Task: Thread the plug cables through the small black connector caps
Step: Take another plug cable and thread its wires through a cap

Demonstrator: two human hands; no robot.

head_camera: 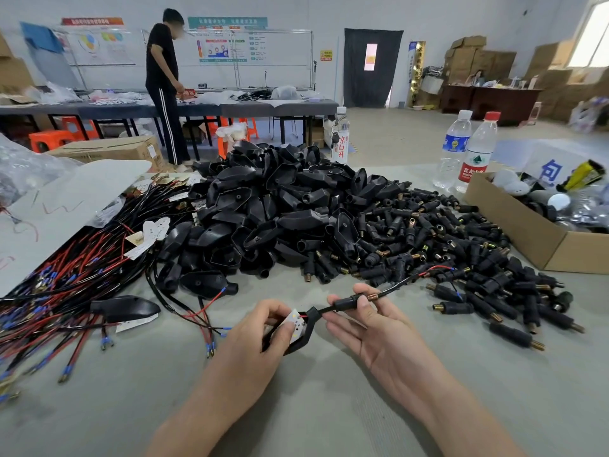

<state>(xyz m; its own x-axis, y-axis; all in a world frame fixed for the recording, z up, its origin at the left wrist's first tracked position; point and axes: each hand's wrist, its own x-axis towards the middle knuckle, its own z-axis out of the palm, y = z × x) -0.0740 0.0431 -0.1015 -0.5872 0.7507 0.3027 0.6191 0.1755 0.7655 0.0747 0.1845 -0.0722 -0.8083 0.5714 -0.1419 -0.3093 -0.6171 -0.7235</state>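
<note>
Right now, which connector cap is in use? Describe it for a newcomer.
From the big central pile of black parts, come down to the right hand. The connector cap pinched there is the only one held, with a cable through it.

Can't see wires (49,291) whole, cut by frame at desk (329,407) left edge; same w/ box (514,222), right edge. Can't read poster (227,41) txt.

Bare from fingertips to frame edge: left hand (257,334) with its forearm at 7 o'clock, right hand (379,334) with its forearm at 5 o'clock. Uncovered wrists. Short, plain thumbnail on the right.
</note>
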